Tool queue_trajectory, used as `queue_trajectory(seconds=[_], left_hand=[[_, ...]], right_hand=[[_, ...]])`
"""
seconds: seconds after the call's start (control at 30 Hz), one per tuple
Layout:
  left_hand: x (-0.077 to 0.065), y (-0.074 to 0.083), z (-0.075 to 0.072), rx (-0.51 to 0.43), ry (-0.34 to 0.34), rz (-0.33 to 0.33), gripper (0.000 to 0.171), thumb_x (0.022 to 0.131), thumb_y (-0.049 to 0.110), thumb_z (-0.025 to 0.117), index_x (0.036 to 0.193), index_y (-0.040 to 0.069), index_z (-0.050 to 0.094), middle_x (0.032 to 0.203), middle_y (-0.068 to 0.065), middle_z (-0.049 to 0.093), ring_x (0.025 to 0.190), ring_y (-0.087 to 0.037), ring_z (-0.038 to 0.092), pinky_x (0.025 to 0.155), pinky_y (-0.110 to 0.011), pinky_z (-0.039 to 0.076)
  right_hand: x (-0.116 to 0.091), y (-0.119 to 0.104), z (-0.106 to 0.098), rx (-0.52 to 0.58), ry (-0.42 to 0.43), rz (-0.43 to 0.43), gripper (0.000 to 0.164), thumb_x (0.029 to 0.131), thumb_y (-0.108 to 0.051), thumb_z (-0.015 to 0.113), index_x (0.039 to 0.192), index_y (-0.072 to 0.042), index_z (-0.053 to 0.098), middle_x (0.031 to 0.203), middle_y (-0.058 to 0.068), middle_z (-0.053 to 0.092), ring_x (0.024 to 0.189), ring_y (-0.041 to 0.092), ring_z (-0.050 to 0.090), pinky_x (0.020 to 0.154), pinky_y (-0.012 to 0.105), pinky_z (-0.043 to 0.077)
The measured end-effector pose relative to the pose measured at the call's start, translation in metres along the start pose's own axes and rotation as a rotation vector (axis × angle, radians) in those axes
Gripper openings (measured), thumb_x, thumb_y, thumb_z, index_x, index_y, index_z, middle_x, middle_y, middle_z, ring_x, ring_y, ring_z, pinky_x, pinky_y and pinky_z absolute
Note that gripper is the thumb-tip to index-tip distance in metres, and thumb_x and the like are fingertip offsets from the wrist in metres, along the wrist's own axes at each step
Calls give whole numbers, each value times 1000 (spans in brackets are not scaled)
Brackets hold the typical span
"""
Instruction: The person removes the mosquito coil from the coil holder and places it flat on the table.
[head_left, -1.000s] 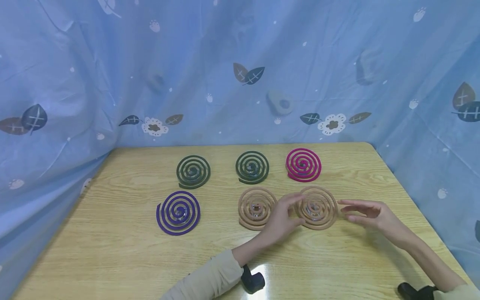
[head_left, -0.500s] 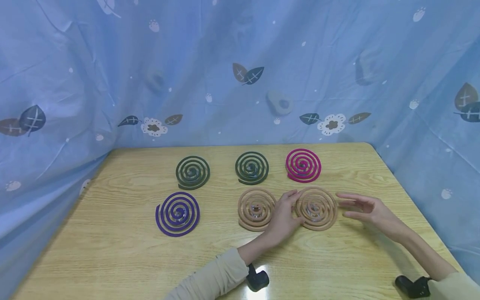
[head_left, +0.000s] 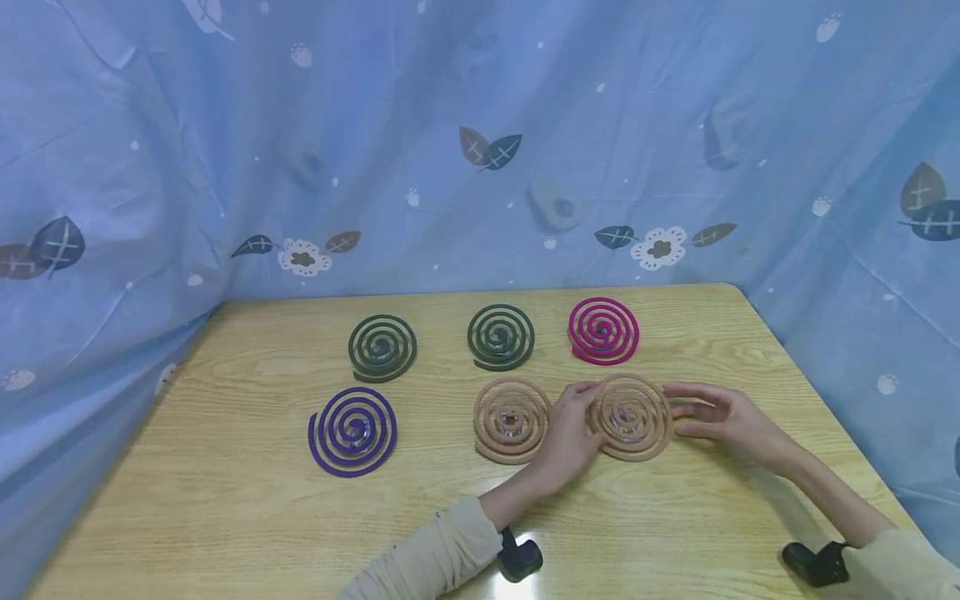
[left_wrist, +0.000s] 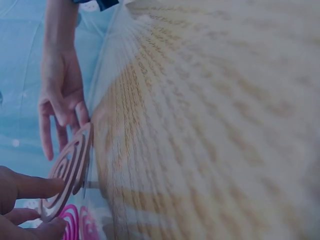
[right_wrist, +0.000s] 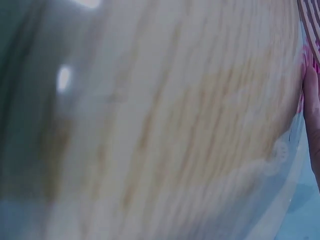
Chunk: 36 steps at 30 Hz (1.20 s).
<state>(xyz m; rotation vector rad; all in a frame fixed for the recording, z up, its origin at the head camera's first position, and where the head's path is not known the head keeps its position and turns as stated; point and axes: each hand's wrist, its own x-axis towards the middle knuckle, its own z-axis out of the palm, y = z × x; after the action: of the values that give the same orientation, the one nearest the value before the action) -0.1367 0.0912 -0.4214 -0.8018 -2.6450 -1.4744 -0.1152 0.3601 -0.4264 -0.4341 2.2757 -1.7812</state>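
Note:
In the head view, a tan spiral mosquito coil (head_left: 628,415) sits on a small clear stand, right of the table's middle. My left hand (head_left: 562,443) holds its left edge, fingertips at the upper rim and thumb at the lower. My right hand (head_left: 723,418) is at its right edge, with loosely bent fingers reaching up to the rim. The left wrist view shows fingers (left_wrist: 37,186) of my left hand over the coil's near side, and my right hand (left_wrist: 62,95) beyond it. A second tan coil (head_left: 512,417) lies left of my left hand, its right edge partly hidden.
Two dark green coils (head_left: 500,336) and a pink coil (head_left: 603,331) form the back row on the wooden table (head_left: 247,500). A purple coil (head_left: 355,431) stands at the front left. Blue printed cloth (head_left: 420,100) rises behind and along the sides.
My right hand has moved left, its fingertips now up against the tan coil's right edge. My left hand has stayed at the left edge. The head view has shifted slightly.

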Motion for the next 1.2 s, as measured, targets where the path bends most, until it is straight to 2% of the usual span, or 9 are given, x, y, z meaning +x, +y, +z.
queue_trajectory(seconds=[0.03, 0.13, 0.27, 0.57, 0.9, 1.07, 1.2], left_hand=[[0, 0, 0, -2, 2, 1, 68, 69, -11, 77, 133, -1, 54, 130, -11, 54, 103, -14, 55, 85, -15, 48], [1, -1, 0, -5, 9, 4, 68, 70, -12, 75, 133, 0, 54, 129, -11, 55, 100, -13, 55, 81, -13, 47], [1, -3, 0, -49, 11, -8, 67, 71, -14, 72, 133, 1, 54, 128, -12, 55, 110, -14, 55, 89, -15, 49], [2, -5, 0, -145, 11, -44, 65, 71, -19, 71, 132, -2, 54, 126, -17, 54, 110, -22, 58, 89, -14, 50], [2, -6, -1, -132, 2, -63, 65, 70, -14, 75, 130, 0, 56, 126, -15, 56, 104, -17, 60, 85, -12, 50], [4, -7, -1, -168, -1, -84, 64, 69, -15, 76, 129, -1, 57, 126, -16, 56, 104, -18, 60, 85, -10, 49], [3, -7, -2, -196, -5, -99, 61, 70, -12, 77, 128, -4, 57, 127, -15, 55, 105, -17, 60, 85, -10, 49]], right_hand=[[1, 0, 1, 4, -1, -5, 52, 89, 6, 61, 137, 11, 41, 127, -6, 60, 109, 11, 62, 86, 27, 56], [3, 1, 3, 10, 1, -25, 52, 88, 7, 62, 135, 12, 41, 127, -9, 60, 107, 10, 62, 84, 27, 56], [6, 2, 6, 10, 13, -57, 52, 86, 9, 64, 134, 13, 44, 127, -11, 60, 105, 9, 63, 84, 26, 56], [7, 3, 9, -13, 45, -48, 56, 83, 8, 67, 134, 13, 43, 125, -14, 61, 102, 8, 64, 84, 24, 55], [6, 4, 8, -10, 48, -67, 57, 81, 9, 69, 133, 13, 46, 126, -10, 61, 103, 11, 64, 84, 28, 56], [5, 4, 9, -9, 51, -66, 58, 80, 9, 70, 132, 14, 45, 127, -12, 61, 104, 10, 64, 84, 27, 55], [5, 4, 9, 40, 16, -69, 61, 80, 11, 68, 135, 15, 40, 131, -10, 59, 108, 11, 62, 85, 28, 55]])
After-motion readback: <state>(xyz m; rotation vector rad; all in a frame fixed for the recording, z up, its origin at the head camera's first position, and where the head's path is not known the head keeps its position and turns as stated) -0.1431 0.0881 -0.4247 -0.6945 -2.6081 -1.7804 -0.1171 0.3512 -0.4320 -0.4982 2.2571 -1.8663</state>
